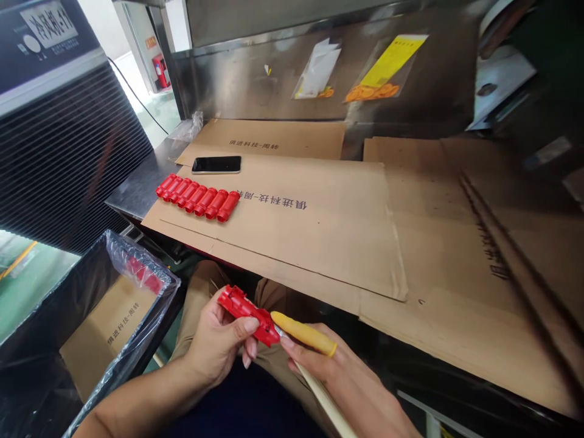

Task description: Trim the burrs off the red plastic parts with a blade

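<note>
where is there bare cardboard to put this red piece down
Open room: the flat brown cardboard sheet to the right of the row of red plastic cylinders, across to its right edge. The further brown cardboard on the right is bare too. It is crowded at the far left, where the row and the black phone lie close together.
</note>
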`<state>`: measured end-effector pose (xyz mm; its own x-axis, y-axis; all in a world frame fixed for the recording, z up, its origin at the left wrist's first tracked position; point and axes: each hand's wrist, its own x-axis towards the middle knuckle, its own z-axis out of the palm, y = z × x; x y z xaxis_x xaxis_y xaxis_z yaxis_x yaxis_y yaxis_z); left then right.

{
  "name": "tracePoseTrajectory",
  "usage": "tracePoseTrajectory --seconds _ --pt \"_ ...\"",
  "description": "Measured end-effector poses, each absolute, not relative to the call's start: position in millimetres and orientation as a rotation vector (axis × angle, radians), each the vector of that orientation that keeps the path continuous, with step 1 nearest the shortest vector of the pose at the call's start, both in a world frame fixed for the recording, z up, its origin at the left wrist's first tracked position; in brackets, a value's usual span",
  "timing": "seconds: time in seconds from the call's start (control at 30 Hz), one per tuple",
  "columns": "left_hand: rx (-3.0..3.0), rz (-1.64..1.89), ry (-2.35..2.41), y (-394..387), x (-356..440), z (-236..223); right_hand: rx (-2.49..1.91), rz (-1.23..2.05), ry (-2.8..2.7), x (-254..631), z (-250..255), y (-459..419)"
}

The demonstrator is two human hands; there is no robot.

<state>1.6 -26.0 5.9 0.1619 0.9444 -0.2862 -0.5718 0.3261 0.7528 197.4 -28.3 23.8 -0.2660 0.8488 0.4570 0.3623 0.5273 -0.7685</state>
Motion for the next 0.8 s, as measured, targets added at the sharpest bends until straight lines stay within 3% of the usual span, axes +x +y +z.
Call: tracePoseTrajectory --seconds 0.23,0.47,0.8 --pt "0.452 1.139 0.881 -23 5 13 -0.725 1.036 -1.802 200 33 -40" --pt "0.69 1.263 0.848 -30 3 16 -1.07 0.351 -1.892 201 18 -48" --pt "0.741 1.298 0.807 -33 4 18 -0.925 0.315 -1.878 191 11 -48"
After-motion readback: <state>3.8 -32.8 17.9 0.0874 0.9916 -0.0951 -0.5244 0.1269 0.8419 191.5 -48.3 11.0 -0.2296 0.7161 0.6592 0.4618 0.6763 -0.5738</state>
